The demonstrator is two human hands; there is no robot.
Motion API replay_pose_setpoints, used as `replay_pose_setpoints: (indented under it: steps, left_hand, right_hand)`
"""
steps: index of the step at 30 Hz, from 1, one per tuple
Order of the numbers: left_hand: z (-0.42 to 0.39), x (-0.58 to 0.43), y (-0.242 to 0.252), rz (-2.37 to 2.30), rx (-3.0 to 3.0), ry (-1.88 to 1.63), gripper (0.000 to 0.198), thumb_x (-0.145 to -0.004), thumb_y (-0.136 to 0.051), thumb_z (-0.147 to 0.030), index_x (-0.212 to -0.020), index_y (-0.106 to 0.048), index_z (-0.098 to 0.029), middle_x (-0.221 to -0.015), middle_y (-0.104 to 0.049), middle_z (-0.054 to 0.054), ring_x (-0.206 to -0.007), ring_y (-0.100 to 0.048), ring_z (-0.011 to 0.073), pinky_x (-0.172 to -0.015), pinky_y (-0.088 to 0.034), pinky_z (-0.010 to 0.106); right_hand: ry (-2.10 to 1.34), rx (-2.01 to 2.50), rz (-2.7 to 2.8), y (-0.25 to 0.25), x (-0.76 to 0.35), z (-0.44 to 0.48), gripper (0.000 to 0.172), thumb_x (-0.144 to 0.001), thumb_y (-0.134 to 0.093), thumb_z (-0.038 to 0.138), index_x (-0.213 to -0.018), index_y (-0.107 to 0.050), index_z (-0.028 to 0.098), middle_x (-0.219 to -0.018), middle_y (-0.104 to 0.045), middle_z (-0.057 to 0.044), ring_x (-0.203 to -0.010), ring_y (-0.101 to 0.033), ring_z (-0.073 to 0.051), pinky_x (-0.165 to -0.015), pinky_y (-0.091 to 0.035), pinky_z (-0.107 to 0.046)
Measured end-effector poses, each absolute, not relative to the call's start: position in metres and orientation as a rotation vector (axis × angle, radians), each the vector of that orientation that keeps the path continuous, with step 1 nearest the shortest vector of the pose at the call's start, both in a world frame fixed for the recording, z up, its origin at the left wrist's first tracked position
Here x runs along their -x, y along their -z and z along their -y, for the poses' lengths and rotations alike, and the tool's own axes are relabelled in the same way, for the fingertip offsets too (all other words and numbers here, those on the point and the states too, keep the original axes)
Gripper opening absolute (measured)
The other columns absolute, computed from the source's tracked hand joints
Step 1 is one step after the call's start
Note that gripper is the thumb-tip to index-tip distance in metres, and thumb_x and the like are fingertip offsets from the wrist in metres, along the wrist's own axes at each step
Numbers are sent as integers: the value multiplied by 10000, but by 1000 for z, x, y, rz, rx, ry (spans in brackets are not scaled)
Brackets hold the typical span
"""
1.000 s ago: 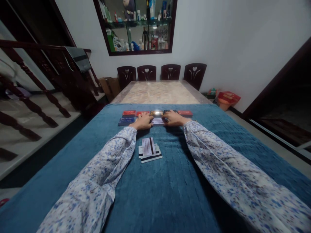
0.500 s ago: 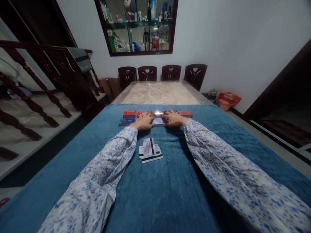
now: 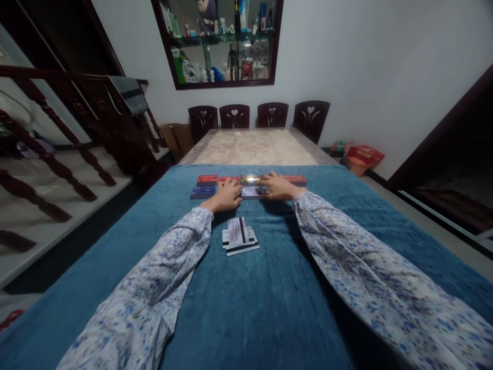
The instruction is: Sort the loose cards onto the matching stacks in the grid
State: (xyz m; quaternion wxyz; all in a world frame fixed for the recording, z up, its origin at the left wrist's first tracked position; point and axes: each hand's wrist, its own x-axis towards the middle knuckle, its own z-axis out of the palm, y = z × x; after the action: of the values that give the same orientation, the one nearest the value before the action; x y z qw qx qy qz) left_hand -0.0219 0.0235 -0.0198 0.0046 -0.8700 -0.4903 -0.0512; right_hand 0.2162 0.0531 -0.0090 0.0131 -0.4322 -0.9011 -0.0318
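Two rows of card stacks lie on the blue cloth. Beside the pale stack of cards in the front row, my left hand rests with its fingers stretched forward, their tips near its left edge. My right hand is on the other side, fingers apart, its fingertips at the stack's right end. A shiny gold stack sits just behind. Red stacks and a blue stack are on the left, and another red stack is at the right. My hands partly hide some stacks.
Closer to me, several loose cards with dark stripes overlap in a small pile. The marble-patterned tabletop shows beyond the cloth. Dark chairs line the far end, and a wooden railing runs along the left.
My left hand has shifted slightly and its wrist is lower, farther from the blue stack. The right hand stays almost in place. The whole view has moved a little.
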Motion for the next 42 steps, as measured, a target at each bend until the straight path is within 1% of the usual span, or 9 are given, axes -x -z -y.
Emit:
replay_pose_setpoints:
  steps: [5,9,14,20,25,27,34,38,42]
  left_hand:
    - [-2,31,22,1555,2723,244,354,-909,-566,-247,-1257,-611,-201,-1343,-575,149,-1319,-412,350,-1038,-343,554]
    - [13,38,26,1567,2706,262,330,-910,-574,-262,-1232,-622,-210,-1335,-575,139,-1286,-418,347,-1025,-342,550]
    - [31,47,30,1554,2691,300,250,-925,-559,-263,-1146,-653,-195,-1277,-596,132,-1229,-448,333,-1010,-344,536]
    - [54,54,38,1494,2715,331,192,-936,-584,-286,-1075,-678,-193,-1228,-627,125,-1184,-472,320,-1001,-337,538]
    - [74,54,45,1460,2712,415,189,-954,-578,-316,-1054,-694,-205,-1173,-645,112,-1147,-481,302,-988,-334,529]
    - [82,51,44,1445,2720,421,204,-956,-578,-328,-1065,-702,-209,-1152,-647,110,-1122,-483,295,-991,-335,525]
    - [103,40,42,1387,2815,330,312,-991,-533,-313,-1259,-688,-276,-1153,-637,105,-1093,-481,282,-1008,-328,530]
    - [106,37,40,1398,2812,224,337,-1020,-477,-308,-1272,-701,-313,-1165,-619,110,-1092,-483,282,-996,-334,524]
    - [108,40,35,1410,2819,176,343,-1027,-459,-319,-1269,-702,-315,-1180,-623,111,-1120,-484,284,-1007,-329,527]
  right_hand:
    - [136,1259,2769,12,-215,-43,461,-919,-608,319,-1357,-662,185,-1366,-628,-171,-1185,-465,-345,-905,-416,-449]
    - [128,1160,2773,13,-210,-34,417,-923,-599,285,-1314,-695,180,-1333,-649,-172,-1193,-457,-348,-910,-400,-456]
    - [89,1081,2803,14,-201,-21,391,-911,-618,258,-1285,-712,193,-1261,-687,-155,-1184,-459,-343,-907,-382,-455]
    - [4,971,2804,22,-190,-3,330,-934,-617,247,-1240,-733,210,-1221,-706,-139,-1173,-476,-319,-908,-372,-433]
    - [-49,863,2772,35,-181,5,304,-927,-641,246,-1214,-739,214,-1170,-718,-123,-1135,-484,-301,-899,-362,-424]
    - [-69,829,2766,39,-177,8,307,-929,-636,233,-1219,-736,212,-1176,-716,-120,-1125,-486,-294,-904,-364,-420]
    - [-95,841,2784,46,-167,24,319,-935,-584,183,-1219,-728,209,-1200,-711,-111,-1106,-481,-288,-898,-370,-412]
    - [-77,868,2826,44,-164,30,333,-923,-594,170,-1222,-728,225,-1217,-705,-115,-1127,-476,-294,-881,-369,-411]
    - [-65,868,2834,43,-164,31,319,-947,-588,215,-1229,-735,241,-1221,-702,-114,-1126,-479,-301,-891,-372,-431]
